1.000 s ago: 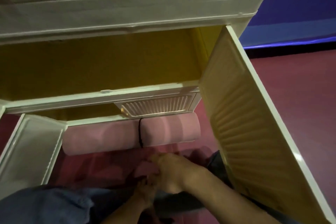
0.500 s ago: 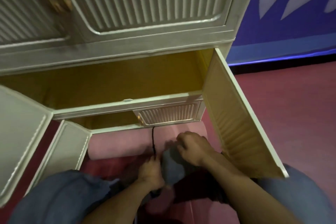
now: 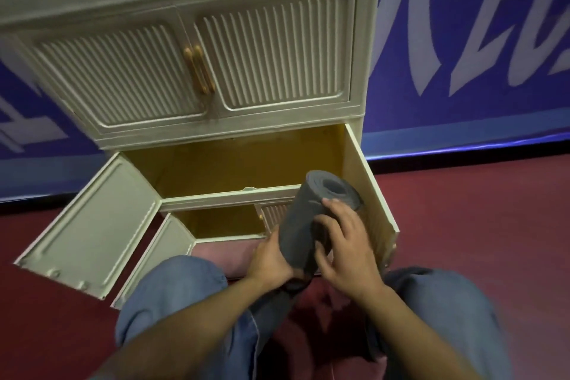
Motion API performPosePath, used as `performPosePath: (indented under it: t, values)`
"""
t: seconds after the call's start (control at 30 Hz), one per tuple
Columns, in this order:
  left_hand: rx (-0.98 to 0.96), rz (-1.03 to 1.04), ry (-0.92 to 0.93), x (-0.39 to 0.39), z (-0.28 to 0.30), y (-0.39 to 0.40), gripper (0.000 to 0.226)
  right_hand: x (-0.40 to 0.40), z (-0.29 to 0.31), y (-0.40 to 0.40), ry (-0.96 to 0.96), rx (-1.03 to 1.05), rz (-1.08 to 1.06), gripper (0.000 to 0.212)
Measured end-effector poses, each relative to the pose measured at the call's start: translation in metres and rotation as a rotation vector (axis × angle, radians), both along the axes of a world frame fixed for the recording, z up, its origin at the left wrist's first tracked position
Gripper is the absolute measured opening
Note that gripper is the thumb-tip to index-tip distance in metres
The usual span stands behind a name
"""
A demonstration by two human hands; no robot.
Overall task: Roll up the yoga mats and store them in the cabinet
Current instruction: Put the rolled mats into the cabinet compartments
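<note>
A rolled grey yoga mat [image 3: 303, 219] is held tilted in front of the cream cabinet [image 3: 197, 120], its open end pointing up and right. My left hand [image 3: 268, 259] grips its lower end from the left. My right hand [image 3: 345, 244] wraps its fingers round the roll from the right. A rolled pink mat [image 3: 225, 256] lies on the floor at the cabinet's foot, mostly hidden by my knee and hands. The middle compartment [image 3: 234, 166] stands open with a yellow inside and nothing visible in it.
Two lower doors [image 3: 89, 225] swing open to the left; another open door [image 3: 376, 203] stands on the right. The upper doors with gold handles [image 3: 199, 69] are closed. My knees in blue jeans [image 3: 172, 296] frame the space. Red floor [image 3: 478, 225] spreads right; a blue wall is behind.
Both hands have lifted the grey roll from the floor up to the level of the open compartment. The view has pulled back and up, showing more of the cabinet.
</note>
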State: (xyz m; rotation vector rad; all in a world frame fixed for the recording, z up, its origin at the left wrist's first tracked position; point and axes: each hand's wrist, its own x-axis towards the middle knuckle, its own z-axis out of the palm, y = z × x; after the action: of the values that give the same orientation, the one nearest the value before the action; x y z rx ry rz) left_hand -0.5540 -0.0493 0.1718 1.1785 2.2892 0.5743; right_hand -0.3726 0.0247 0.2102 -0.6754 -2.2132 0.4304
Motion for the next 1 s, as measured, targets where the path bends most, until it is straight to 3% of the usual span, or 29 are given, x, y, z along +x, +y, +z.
performPosePath:
  t: [0.1, 0.23, 0.33, 0.43, 0.5, 0.57, 0.63, 0.7, 0.83, 0.9, 1.0]
  values:
    - [0.005, -0.035, 0.052, 0.013, 0.019, -0.004, 0.120, 0.008, 0.008, -0.017, 0.117, 0.016, -0.072, 0.065]
    - [0.000, -0.038, 0.122, 0.017, 0.047, -0.005, 0.132, 0.013, 0.009, -0.024, 0.322, -0.170, -0.279, 0.073]
    - [0.017, -0.015, 0.181, 0.008, 0.069, -0.006, 0.129, 0.001, -0.003, -0.020, 0.254, -0.345, -0.381, 0.074]
    - [0.054, -0.024, 0.192, -0.010, 0.087, -0.008, 0.128, -0.020, -0.018, -0.017, 0.053, -0.733, -0.330, 0.113]
    - [0.092, -0.059, 0.209, -0.020, 0.094, -0.011, 0.124, -0.039, -0.024, -0.014, 0.063, -1.037, -0.139, 0.131]
    - [0.138, -0.147, 0.254, -0.024, 0.098, -0.010, 0.122, -0.062, -0.034, -0.013, 0.135, -1.185, 0.007, 0.107]
    - [0.183, -0.217, 0.294, -0.029, 0.097, -0.007, 0.122, -0.080, -0.036, -0.015, 0.103, -1.192, -0.051, 0.071]
    - [0.223, -0.268, 0.338, -0.037, 0.092, -0.004, 0.122, -0.086, -0.035, -0.016, 0.095, -1.261, -0.092, 0.050]
    - [0.286, -0.351, 0.379, -0.049, 0.071, -0.010, 0.129, -0.082, -0.031, -0.024, -0.095, -1.212, -0.078, 0.052]
    - [0.335, -0.354, 0.361, -0.050, 0.069, -0.009, 0.126, -0.081, -0.028, -0.025, -0.026, -1.256, -0.023, 0.020]
    - [0.416, -0.334, 0.335, -0.045, 0.079, -0.005, 0.122, -0.076, -0.027, -0.020, 0.196, -1.285, -0.010, 0.039]
